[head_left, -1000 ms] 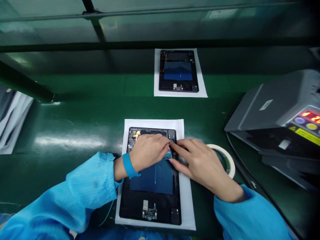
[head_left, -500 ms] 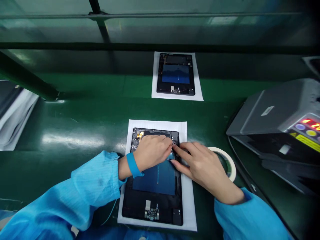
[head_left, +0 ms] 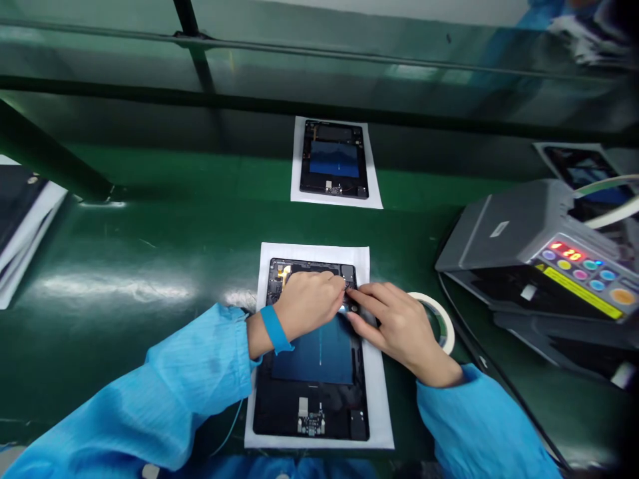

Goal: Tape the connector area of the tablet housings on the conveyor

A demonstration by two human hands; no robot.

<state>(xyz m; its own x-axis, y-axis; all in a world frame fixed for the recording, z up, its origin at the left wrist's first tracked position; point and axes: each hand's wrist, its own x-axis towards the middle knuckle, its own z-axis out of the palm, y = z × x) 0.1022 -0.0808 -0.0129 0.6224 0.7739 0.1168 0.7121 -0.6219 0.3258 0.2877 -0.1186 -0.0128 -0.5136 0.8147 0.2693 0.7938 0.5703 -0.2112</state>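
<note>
An opened tablet housing (head_left: 312,412) lies flat on a white paper sheet (head_left: 382,399), with a blue battery panel (head_left: 319,352) in its middle and a small circuit board (head_left: 310,422) near its lower edge. My left hand (head_left: 309,303) rests across the upper part, with a blue wrist strap (head_left: 273,329) around the wrist. My right hand (head_left: 397,326) comes in from the right. Fingertips of both hands meet at the housing's upper right corner. Any small part between them is too small to tell. A roll of white tape (head_left: 439,320) lies just right of my right hand.
A second opened tablet (head_left: 334,159) lies on paper farther along the green bench. A grey machine with red digits and coloured buttons (head_left: 539,253) stands at the right. Black-and-white sheets (head_left: 24,219) lie at the left, and a dark rail runs behind.
The whole view has swung, so the far tablet sits more to the left and more of the grey machine shows. My hands stay at the same corner of the housing.
</note>
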